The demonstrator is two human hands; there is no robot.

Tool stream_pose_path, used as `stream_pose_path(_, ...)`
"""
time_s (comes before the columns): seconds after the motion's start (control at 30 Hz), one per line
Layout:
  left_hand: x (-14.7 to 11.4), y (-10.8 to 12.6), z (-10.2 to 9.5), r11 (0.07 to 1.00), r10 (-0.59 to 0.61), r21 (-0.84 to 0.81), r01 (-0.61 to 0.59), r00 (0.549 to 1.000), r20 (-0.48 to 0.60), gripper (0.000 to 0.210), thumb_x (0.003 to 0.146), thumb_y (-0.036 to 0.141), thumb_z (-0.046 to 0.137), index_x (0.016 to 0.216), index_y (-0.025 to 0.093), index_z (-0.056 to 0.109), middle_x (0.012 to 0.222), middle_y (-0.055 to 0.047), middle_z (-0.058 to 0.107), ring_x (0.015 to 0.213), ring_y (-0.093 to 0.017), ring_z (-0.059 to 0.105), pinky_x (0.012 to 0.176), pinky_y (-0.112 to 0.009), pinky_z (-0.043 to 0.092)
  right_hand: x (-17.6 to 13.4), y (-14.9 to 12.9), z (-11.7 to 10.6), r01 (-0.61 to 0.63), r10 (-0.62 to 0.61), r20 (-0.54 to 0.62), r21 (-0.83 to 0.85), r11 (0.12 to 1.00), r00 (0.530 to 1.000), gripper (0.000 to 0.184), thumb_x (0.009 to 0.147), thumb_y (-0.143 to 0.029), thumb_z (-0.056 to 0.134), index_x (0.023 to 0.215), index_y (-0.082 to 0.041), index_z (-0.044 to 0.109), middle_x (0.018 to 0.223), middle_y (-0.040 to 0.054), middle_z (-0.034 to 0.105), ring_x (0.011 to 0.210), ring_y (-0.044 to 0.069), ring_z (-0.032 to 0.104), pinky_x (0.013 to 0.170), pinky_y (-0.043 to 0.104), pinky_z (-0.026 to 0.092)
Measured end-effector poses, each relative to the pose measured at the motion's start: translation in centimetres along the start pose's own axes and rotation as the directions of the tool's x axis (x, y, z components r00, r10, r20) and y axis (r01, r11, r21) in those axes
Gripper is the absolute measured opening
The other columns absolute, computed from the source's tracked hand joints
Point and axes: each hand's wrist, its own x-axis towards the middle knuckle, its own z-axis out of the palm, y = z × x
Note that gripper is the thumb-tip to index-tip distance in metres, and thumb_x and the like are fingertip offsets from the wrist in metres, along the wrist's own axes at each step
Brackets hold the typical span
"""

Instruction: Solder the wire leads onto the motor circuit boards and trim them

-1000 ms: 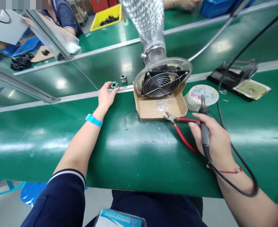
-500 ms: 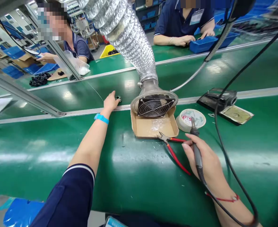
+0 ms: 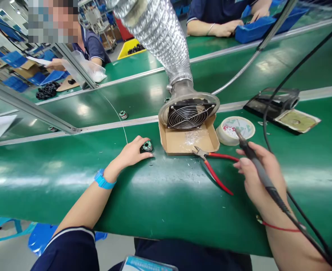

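My left hand [image 3: 132, 152] is on the near green bench, left of the cardboard tray. Its thumb and fingers are closed round a small round part with a green circuit board face [image 3: 147, 146]. In my right hand [image 3: 263, 177] is a soldering iron [image 3: 255, 162], its tip pointing up and left toward a whitish roll [image 3: 235, 130] with small red bits in its top. Red-handled cutting pliers [image 3: 213, 171] lie open between my hands, jaws against the front edge of the cardboard tray [image 3: 188, 152].
A round fan hood [image 3: 188, 113] on a silver duct [image 3: 166, 41] stands over the tray. At right sits a soldering iron stand [image 3: 276, 105] with a sponge [image 3: 298, 120]. Another round part [image 3: 123, 114] lies on the middle strip. A thin wire and black cables cross the area. Two people work opposite.
My left hand has come back from the middle strip to the near bench with the round part. My right hand and the soldering iron have shifted right. The view has tilted down.
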Motion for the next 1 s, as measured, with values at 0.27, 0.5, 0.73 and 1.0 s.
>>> stream_pose_path(0.27, -4.3, 5.6, 2.6, 0.901, 0.254, -0.38, -0.21, 0.965, 0.069, 0.035, 0.087, 0.029, 0.07, 0.12, 0.019, 0.061, 0.114, -0.006, 0.064, 0.094, -0.017, 0.059, 0.087, -0.031, 0.048, -3.6, -5.8, -0.4, -0.014, 0.036, -0.072, 0.277, 0.961, 0.997, 0.033, 0.085, -0.039, 0.069, 0.116, -0.028, 0.067, 0.097, 0.0047, 0.074, 0.069, 0.016, 0.07, 0.065, 0.034, 0.06)
stream_pose_path(0.5, -5.3, 11.3, 4.2, 0.727, 0.308, -0.675, -0.123, 0.938, 0.161, 0.042, 0.085, 0.039, 0.073, 0.122, 0.022, 0.063, 0.094, -0.001, 0.057, 0.066, -0.009, 0.046, 0.06, -0.023, 0.038, -4.9, -9.1, 0.0, 0.106, -0.191, 0.377, 0.233, 0.967, 0.906, 0.04, 0.091, -0.022, 0.062, 0.129, -0.028, 0.052, 0.101, 0.0001, 0.07, 0.087, 0.011, 0.07, 0.082, 0.025, 0.059)
stream_pose_path(0.73, -6.1, 11.5, 3.9, 0.736, 0.43, -0.611, -0.291, 0.898, 0.09, 0.05, 0.088, 0.052, 0.067, 0.126, 0.019, 0.064, 0.086, -0.001, 0.056, 0.074, -0.013, 0.05, 0.066, -0.025, 0.041, -4.2, -9.7, 0.4, 0.012, -0.142, 0.567, 0.226, 0.974, 0.811, 0.041, 0.092, -0.021, 0.056, 0.13, -0.025, 0.043, 0.09, -0.0027, 0.062, 0.081, 0.008, 0.063, 0.076, 0.02, 0.054)
stream_pose_path(1.0, -6.4, 11.4, 3.6, 0.752, 0.446, -0.572, -0.328, 0.892, 0.075, 0.051, 0.088, 0.058, 0.063, 0.119, 0.017, 0.067, 0.084, -0.002, 0.059, 0.075, -0.014, 0.053, 0.067, -0.027, 0.043, -4.4, -9.7, 0.7, -0.008, -0.134, 0.609, 0.225, 0.974, 0.782, 0.04, 0.093, -0.023, 0.056, 0.131, -0.026, 0.044, 0.094, -0.0024, 0.062, 0.076, 0.007, 0.061, 0.075, 0.02, 0.052)
